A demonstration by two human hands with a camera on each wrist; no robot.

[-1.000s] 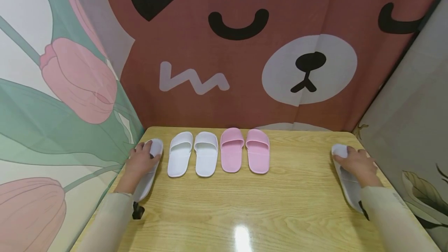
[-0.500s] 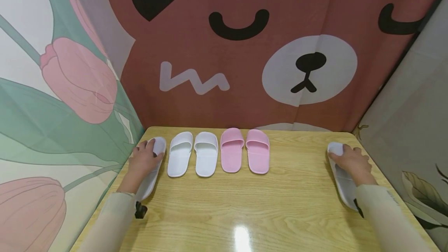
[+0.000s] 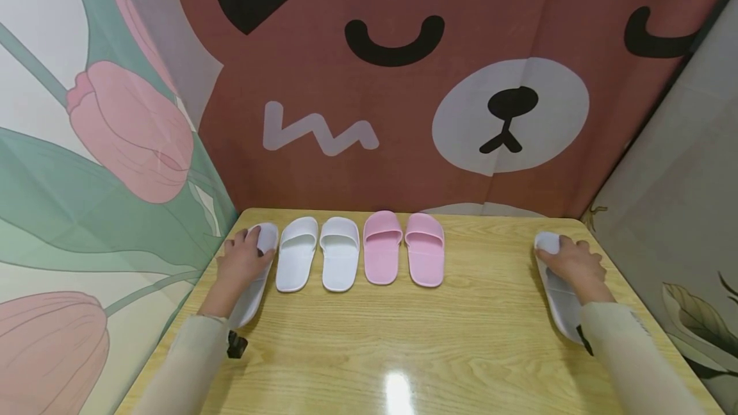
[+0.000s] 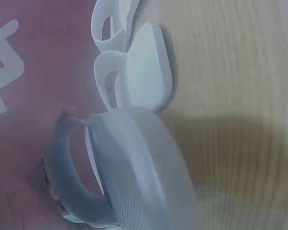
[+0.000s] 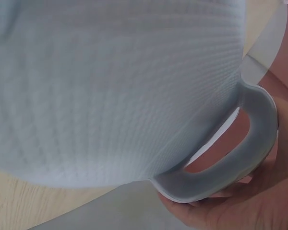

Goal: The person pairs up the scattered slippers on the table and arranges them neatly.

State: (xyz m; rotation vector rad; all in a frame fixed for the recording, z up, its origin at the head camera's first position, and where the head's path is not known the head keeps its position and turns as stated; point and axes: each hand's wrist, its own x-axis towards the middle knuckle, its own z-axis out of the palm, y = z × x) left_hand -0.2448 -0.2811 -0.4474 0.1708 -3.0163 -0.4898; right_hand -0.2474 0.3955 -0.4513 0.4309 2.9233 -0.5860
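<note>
My left hand (image 3: 239, 262) grips a pale grey slipper (image 3: 251, 305) by its strap at the table's left side. In the left wrist view that slipper (image 4: 139, 163) is tilted over the table, close to the nearer white slipper (image 4: 146, 72). On the far right, my right hand (image 3: 576, 268) holds another pale grey slipper (image 3: 560, 305) around the strap. The right wrist view is largely filled by this slipper's textured sole (image 5: 110, 96), its strap (image 5: 259, 129) against the palm. Fingers under the straps are partly hidden.
A white pair, with its left slipper (image 3: 296, 264) and right slipper (image 3: 339, 264), stands at the table's (image 3: 369, 338) back edge. Beside it is a pink pair, left slipper (image 3: 381, 264) and right slipper (image 3: 425, 264). Printed curtains (image 3: 323, 178) border the table.
Both hands have moved inward with their slippers: the left one rightward toward the white pair, the right one leftward. The white and pink pairs have stayed in place.
</note>
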